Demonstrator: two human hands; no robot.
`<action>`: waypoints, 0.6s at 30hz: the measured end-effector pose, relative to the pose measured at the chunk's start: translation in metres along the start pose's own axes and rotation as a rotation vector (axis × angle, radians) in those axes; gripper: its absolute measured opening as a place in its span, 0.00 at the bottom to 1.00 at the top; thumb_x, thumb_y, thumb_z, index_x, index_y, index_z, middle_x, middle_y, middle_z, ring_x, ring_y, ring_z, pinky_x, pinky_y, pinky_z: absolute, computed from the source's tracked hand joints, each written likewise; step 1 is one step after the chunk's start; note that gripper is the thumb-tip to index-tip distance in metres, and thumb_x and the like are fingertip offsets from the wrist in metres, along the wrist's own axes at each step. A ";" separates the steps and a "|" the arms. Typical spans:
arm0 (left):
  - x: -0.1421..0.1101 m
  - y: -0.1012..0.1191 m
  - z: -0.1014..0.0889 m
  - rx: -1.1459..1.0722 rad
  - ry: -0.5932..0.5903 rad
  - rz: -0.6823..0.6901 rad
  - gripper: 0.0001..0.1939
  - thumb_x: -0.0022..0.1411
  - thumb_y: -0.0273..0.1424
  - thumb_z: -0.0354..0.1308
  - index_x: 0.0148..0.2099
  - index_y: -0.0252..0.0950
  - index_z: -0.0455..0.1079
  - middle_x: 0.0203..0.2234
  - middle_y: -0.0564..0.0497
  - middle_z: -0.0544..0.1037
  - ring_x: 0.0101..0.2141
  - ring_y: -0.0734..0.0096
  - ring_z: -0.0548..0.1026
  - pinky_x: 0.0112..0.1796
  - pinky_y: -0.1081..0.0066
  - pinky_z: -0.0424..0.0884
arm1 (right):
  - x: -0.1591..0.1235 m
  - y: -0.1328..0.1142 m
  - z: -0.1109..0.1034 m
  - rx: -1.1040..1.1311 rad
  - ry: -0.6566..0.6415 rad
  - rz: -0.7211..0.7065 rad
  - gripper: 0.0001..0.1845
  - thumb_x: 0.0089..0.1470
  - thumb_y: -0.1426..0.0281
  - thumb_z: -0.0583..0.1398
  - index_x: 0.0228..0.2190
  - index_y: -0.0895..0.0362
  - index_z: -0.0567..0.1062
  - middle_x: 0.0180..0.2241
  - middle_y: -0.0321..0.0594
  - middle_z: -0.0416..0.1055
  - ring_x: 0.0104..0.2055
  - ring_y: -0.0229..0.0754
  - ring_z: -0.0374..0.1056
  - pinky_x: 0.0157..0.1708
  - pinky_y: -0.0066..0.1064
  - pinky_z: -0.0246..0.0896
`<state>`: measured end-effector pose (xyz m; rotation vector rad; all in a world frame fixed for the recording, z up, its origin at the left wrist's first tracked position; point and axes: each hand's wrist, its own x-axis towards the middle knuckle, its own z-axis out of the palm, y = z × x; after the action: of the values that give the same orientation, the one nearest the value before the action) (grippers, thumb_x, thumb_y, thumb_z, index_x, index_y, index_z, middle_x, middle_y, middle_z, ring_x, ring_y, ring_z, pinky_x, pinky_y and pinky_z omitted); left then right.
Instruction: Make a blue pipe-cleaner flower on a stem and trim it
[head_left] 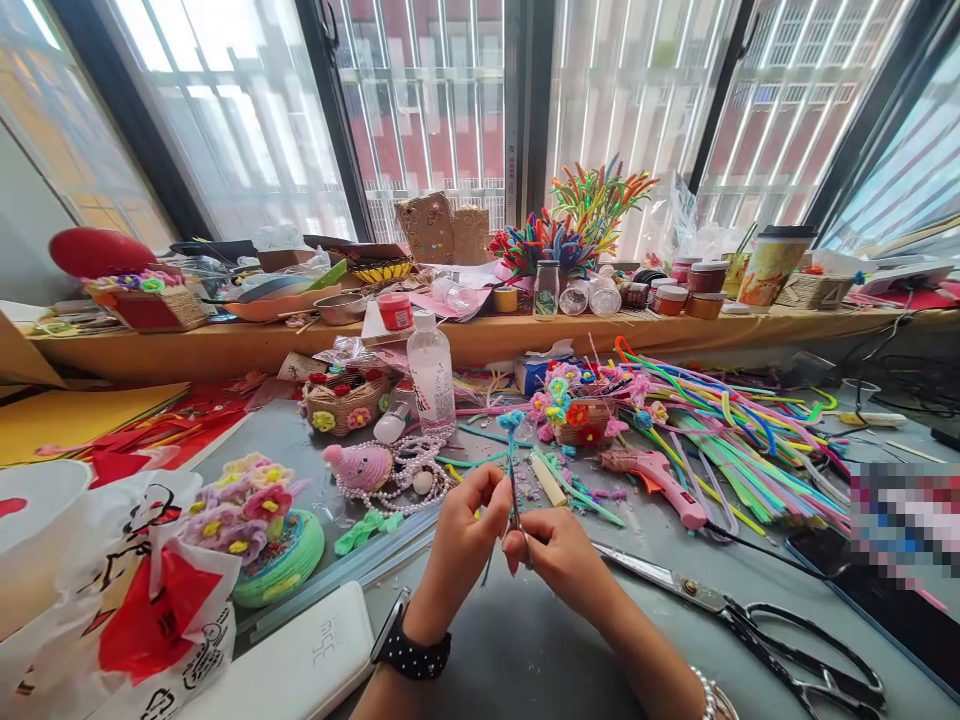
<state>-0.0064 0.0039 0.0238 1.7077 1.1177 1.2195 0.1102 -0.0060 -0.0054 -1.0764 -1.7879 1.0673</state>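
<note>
My left hand [461,535] and my right hand [559,555] meet above the grey table [525,640], both pinched on a thin pipe-cleaner stem [514,490]. The stem stands upright between my fingertips and carries a small blue flower [511,420] at its top. A watch with a dotted black strap [411,650] sits on my left wrist, a bead bracelet on my right.
Large scissors [750,615] lie right of my hands, a pink glue gun [660,480] beyond them beside a spread of coloured pipe cleaners [742,440]. A plastic bottle [432,375], flower baskets, a pearl string and a white power bank [292,665] lie left and ahead.
</note>
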 end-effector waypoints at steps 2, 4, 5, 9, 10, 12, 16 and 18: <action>0.000 0.000 0.000 0.006 0.008 -0.004 0.11 0.55 0.31 0.45 0.21 0.36 0.54 0.14 0.58 0.57 0.18 0.79 0.57 0.21 0.77 0.56 | 0.000 0.001 0.000 0.006 0.012 0.011 0.33 0.41 0.44 0.48 0.10 0.61 0.67 0.11 0.31 0.51 0.16 0.30 0.48 0.16 0.23 0.42; 0.000 -0.001 0.001 -0.005 0.009 -0.005 0.11 0.55 0.32 0.45 0.21 0.36 0.55 0.14 0.58 0.57 0.18 0.79 0.57 0.21 0.77 0.56 | 0.000 0.002 0.001 0.006 0.023 0.018 0.33 0.41 0.44 0.48 0.10 0.61 0.67 0.10 0.31 0.51 0.16 0.30 0.48 0.16 0.23 0.41; 0.000 -0.001 0.001 -0.013 0.006 -0.005 0.11 0.55 0.32 0.45 0.21 0.36 0.55 0.15 0.58 0.58 0.18 0.78 0.58 0.21 0.77 0.57 | 0.000 0.003 0.001 0.005 0.028 0.018 0.33 0.41 0.44 0.48 0.10 0.61 0.67 0.10 0.31 0.50 0.16 0.30 0.48 0.16 0.23 0.41; 0.000 -0.001 0.003 -0.049 -0.009 -0.016 0.11 0.57 0.33 0.44 0.23 0.36 0.55 0.15 0.58 0.58 0.19 0.78 0.58 0.23 0.77 0.57 | 0.000 0.004 0.002 0.005 0.034 0.021 0.34 0.43 0.44 0.47 0.10 0.61 0.67 0.10 0.30 0.49 0.16 0.30 0.47 0.16 0.24 0.41; 0.000 0.000 0.003 -0.055 -0.011 -0.015 0.11 0.57 0.33 0.44 0.23 0.36 0.55 0.15 0.58 0.58 0.18 0.78 0.58 0.22 0.77 0.57 | 0.000 0.003 0.002 0.001 0.025 0.020 0.34 0.43 0.44 0.46 0.10 0.61 0.67 0.10 0.30 0.49 0.15 0.30 0.47 0.16 0.24 0.40; -0.001 -0.001 0.003 -0.063 -0.018 -0.007 0.12 0.57 0.33 0.44 0.23 0.36 0.55 0.14 0.58 0.58 0.18 0.78 0.59 0.22 0.77 0.57 | 0.000 0.002 0.001 -0.002 -0.004 0.013 0.36 0.41 0.42 0.44 0.11 0.61 0.67 0.10 0.31 0.50 0.15 0.30 0.47 0.16 0.24 0.40; -0.001 -0.001 0.002 -0.068 -0.066 -0.037 0.12 0.56 0.35 0.44 0.23 0.36 0.55 0.13 0.60 0.58 0.16 0.79 0.59 0.21 0.77 0.57 | -0.001 -0.001 0.000 0.032 -0.049 0.004 0.39 0.39 0.39 0.39 0.12 0.61 0.66 0.12 0.32 0.51 0.16 0.30 0.48 0.16 0.24 0.41; -0.001 -0.002 0.002 -0.066 -0.077 -0.047 0.12 0.57 0.35 0.44 0.23 0.36 0.55 0.13 0.60 0.58 0.16 0.79 0.59 0.21 0.77 0.56 | -0.001 -0.001 0.000 0.042 -0.050 -0.001 0.39 0.40 0.39 0.40 0.12 0.61 0.66 0.12 0.32 0.51 0.16 0.30 0.48 0.16 0.24 0.41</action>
<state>-0.0049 0.0034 0.0212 1.6562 1.0544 1.1396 0.1100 -0.0078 -0.0046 -1.0321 -1.7970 1.1357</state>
